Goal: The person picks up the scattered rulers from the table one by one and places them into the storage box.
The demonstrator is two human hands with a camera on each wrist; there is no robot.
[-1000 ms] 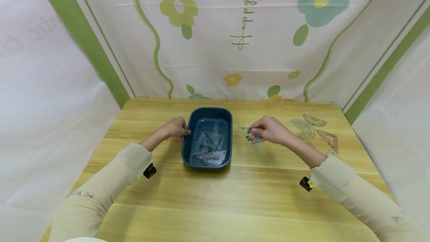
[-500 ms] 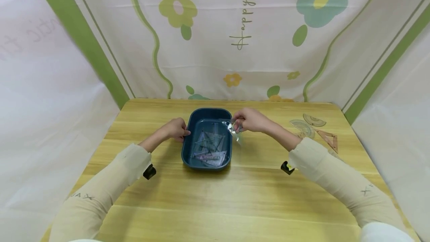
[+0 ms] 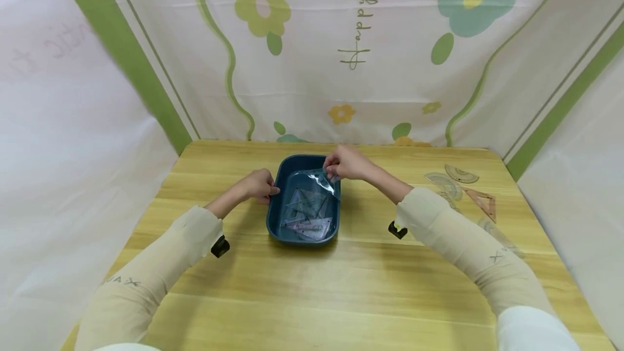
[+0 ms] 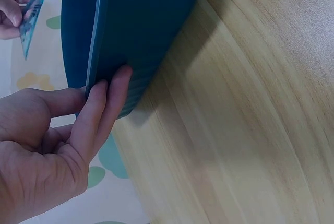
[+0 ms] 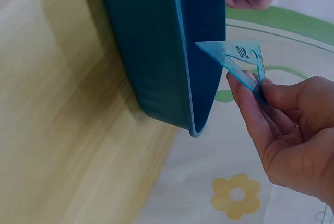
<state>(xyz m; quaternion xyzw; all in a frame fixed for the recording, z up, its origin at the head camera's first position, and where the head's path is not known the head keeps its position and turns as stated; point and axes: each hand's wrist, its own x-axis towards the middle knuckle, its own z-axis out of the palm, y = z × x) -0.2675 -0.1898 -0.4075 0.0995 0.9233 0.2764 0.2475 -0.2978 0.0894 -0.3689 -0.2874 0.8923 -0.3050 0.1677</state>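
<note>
A dark blue rectangular bin [image 3: 274,226] stands on the wooden table. My left hand [image 3: 257,185] pinches its left rim, thumb inside and fingers along the outer wall in the left wrist view. Over the bin's far right corner, my right hand [image 3: 348,163] pinches a clear bluish set square [image 5: 241,57] by one corner. This triangle has a cut-out middle and dark printing, and it hangs above the bin's opening. Inside the bin, several clear set squares [image 3: 307,207] overlap on the floor, most toward the near end.
At the table's right lie a clear protractor [image 3: 461,174], another protractor [image 3: 444,184] and an orange set square [image 3: 482,202]. A further clear piece [image 3: 497,232] lies near my right sleeve. A flowered cloth [image 3: 312,69] hangs behind the table [image 3: 312,297].
My right hand has carried the bluish set square leftward from beside the bin to above its far right corner. My left hand has kept its hold on the rim.
</note>
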